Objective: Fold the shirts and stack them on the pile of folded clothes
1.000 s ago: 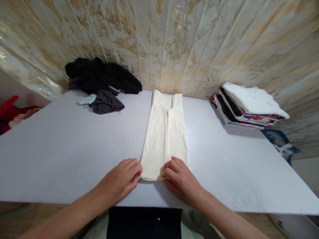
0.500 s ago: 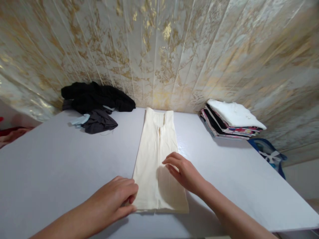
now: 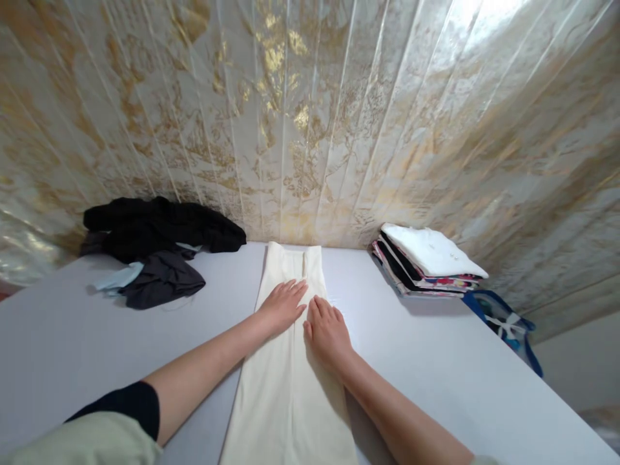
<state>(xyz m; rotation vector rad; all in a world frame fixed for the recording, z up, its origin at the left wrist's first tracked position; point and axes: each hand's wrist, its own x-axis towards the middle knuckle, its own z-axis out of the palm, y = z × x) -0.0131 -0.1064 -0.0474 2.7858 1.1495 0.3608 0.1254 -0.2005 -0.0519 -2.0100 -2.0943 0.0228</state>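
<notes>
A long cream garment (image 3: 285, 387), folded into a narrow strip, lies on the white table (image 3: 436, 361) and runs from the near edge to the wall. My left hand (image 3: 281, 303) lies flat on its upper half, fingers stretched toward the wall. My right hand (image 3: 327, 329) lies flat beside it on the strip's right part, fingers together and extended. Both palms press the cloth and hold nothing.
A heap of black and grey clothes (image 3: 155, 245) with a pale blue piece sits at the back left. A stack of folded clothes (image 3: 429, 261) topped by a white one stands at the back right. A blue bag (image 3: 504, 320) hangs beyond the table's right edge. A marbled wall (image 3: 310, 116) closes the back.
Both hands have slid from the garment's near end up its length toward the wall, now flat on its upper half. The camera has leaned forward and tilted up.
</notes>
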